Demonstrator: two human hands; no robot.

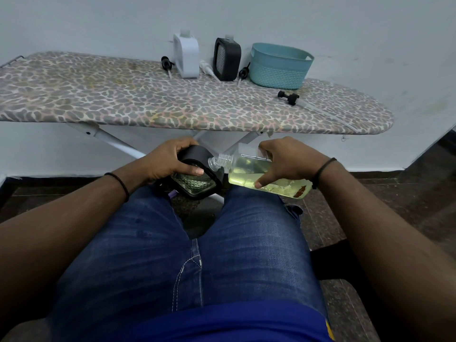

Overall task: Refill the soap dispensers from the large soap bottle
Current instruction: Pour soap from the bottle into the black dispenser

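Tipping the clear plastic soap bottle of yellow-green liquid sideways over your knees, your right hand grips it, neck at the black glass-fronted dispenser your left hand clutches; leopard-print ironing board ahead.

A seated person in blue jeans holds two things over the knees. The left hand grips a black soap dispenser, tilted, its open top toward the large soap bottle. The right hand holds that clear bottle on its side, yellow-green liquid inside, its uncapped neck at the dispenser's top. Beyond, an ironing board carries a white dispenser, another black dispenser, a teal basket and loose pump heads.
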